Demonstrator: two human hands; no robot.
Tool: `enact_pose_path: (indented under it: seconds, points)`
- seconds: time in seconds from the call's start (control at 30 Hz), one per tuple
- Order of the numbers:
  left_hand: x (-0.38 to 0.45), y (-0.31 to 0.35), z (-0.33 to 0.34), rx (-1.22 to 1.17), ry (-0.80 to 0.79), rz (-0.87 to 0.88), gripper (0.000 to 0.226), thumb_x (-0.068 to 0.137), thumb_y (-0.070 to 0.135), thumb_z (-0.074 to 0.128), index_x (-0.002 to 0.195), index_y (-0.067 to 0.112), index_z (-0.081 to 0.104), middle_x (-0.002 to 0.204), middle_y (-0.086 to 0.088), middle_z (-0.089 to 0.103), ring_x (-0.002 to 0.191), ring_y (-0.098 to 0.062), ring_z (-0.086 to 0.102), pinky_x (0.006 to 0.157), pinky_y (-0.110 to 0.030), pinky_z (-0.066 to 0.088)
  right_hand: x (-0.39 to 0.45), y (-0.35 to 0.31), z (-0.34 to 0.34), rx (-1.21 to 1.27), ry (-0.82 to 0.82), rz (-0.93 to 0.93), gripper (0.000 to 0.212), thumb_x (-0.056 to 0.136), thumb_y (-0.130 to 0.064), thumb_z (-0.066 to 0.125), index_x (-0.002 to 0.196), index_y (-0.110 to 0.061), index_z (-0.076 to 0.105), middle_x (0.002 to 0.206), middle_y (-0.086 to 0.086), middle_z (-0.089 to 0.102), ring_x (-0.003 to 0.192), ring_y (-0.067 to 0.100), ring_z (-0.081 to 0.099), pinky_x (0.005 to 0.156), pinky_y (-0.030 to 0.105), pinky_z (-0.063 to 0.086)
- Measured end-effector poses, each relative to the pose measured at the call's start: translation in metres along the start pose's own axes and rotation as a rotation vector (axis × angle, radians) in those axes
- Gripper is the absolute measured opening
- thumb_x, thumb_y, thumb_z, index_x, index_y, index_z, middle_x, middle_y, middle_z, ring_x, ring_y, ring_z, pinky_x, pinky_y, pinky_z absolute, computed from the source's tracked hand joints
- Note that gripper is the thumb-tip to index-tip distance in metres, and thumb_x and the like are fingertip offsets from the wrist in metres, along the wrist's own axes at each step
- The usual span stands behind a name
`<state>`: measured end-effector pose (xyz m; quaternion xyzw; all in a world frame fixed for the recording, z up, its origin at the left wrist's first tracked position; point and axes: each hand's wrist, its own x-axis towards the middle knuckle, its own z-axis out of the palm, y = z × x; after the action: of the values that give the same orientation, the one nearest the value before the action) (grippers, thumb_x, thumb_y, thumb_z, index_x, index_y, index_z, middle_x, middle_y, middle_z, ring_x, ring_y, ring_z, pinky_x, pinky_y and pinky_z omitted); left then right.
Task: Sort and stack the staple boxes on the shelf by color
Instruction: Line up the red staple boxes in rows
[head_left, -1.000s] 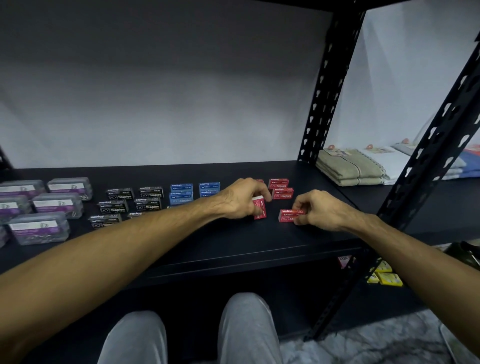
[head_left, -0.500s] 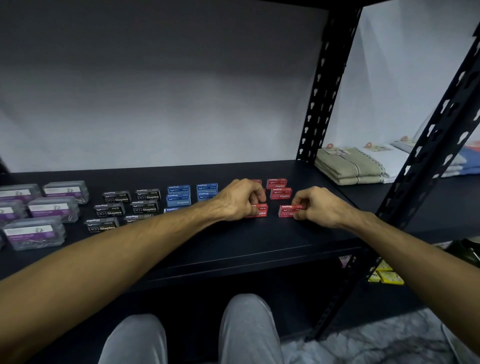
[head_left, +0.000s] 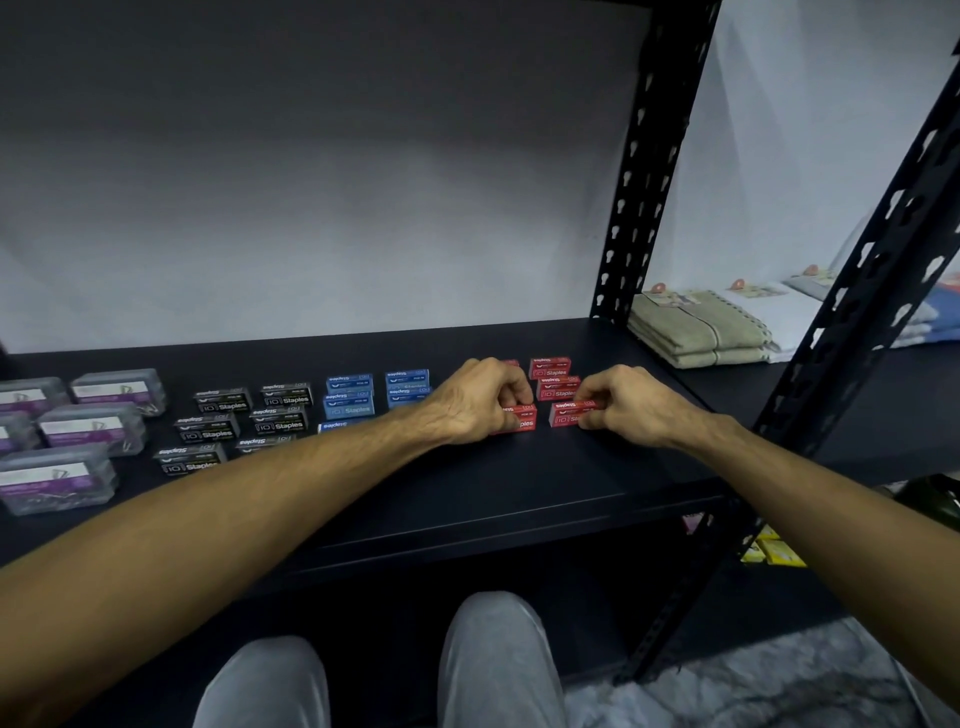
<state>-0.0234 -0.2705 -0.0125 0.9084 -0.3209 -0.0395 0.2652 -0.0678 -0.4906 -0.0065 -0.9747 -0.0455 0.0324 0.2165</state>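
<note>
Hands (head_left: 561, 402) gripping red staple boxes (head_left: 566, 414), shelf (head_left: 467, 483)

Bare shelf (head_left: 519, 488) before boxes (head_left: 558, 387)

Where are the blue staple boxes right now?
The blue cardboard staple boxes sit mid-shelf in the head view, between the black staple boxes and the left hand.

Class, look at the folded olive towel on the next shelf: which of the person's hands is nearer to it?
Right. The right hand lies just left of the folded olive towel, gripping a red staple box. The left hand is farther left, beyond that box.
</note>
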Motion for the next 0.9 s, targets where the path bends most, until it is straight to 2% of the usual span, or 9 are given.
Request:
enact_pose_path:
  seconds: [0.5,0.6,0.7,0.77,0.9]
  points:
    - [0.001,-0.002,0.005,0.01,0.041,0.029,0.03,0.082,0.016,0.076,0.111,0.02,0.066,0.098,0.006,0.062,0.086,-0.007,0.059,0.079,-0.023,0.052,0.001,0.0,0.0,-0.023,0.021,-0.01,0.012,0.088,-0.024,0.072,0.099,-0.026,0.066,0.083,-0.014,0.061,0.071,0.002,0.056,0.062,0.017,0.039]
    - [-0.001,-0.003,0.004,0.011,0.049,0.042,0.033,0.081,0.019,0.077,0.112,0.022,0.065,0.095,0.009,0.06,0.083,-0.005,0.058,0.078,-0.024,0.052,0.0,-0.001,0.0,-0.042,0.034,0.004,0.019,0.086,-0.025,0.074,0.103,-0.026,0.064,0.084,-0.01,0.061,0.072,0.003,0.057,0.061,0.018,0.04]
    - [-0.005,-0.003,0.0,0.02,0.088,0.058,0.037,0.081,0.03,0.078,0.115,0.023,0.064,0.096,0.007,0.062,0.081,-0.006,0.058,0.077,-0.027,0.053,-0.004,-0.004,-0.003,-0.049,0.037,0.021,0.024,0.084,-0.026,0.076,0.104,-0.023,0.064,0.087,-0.001,0.066,0.074,0.011,0.061,0.064,0.023,0.048]
    - [-0.01,-0.002,-0.006,0.015,0.132,0.062,0.037,0.082,0.035,0.076,0.115,0.022,0.064,0.095,0.008,0.061,0.083,-0.007,0.058,0.078,-0.027,0.052,-0.006,-0.005,-0.008,-0.06,0.043,0.024,0.026,0.082,-0.029,0.077,0.105,-0.023,0.065,0.088,-0.001,0.066,0.077,0.013,0.062,0.068,0.026,0.051]
    - [-0.024,-0.003,-0.029,0.02,0.17,0.074,0.028,0.087,0.035,0.071,0.111,0.021,0.066,0.091,0.009,0.062,0.081,-0.006,0.058,0.072,-0.023,0.049,-0.011,-0.017,-0.019,-0.114,0.097,0.011,0.025,0.082,-0.035,0.077,0.102,-0.026,0.065,0.09,-0.006,0.063,0.081,0.01,0.061,0.067,0.024,0.048]
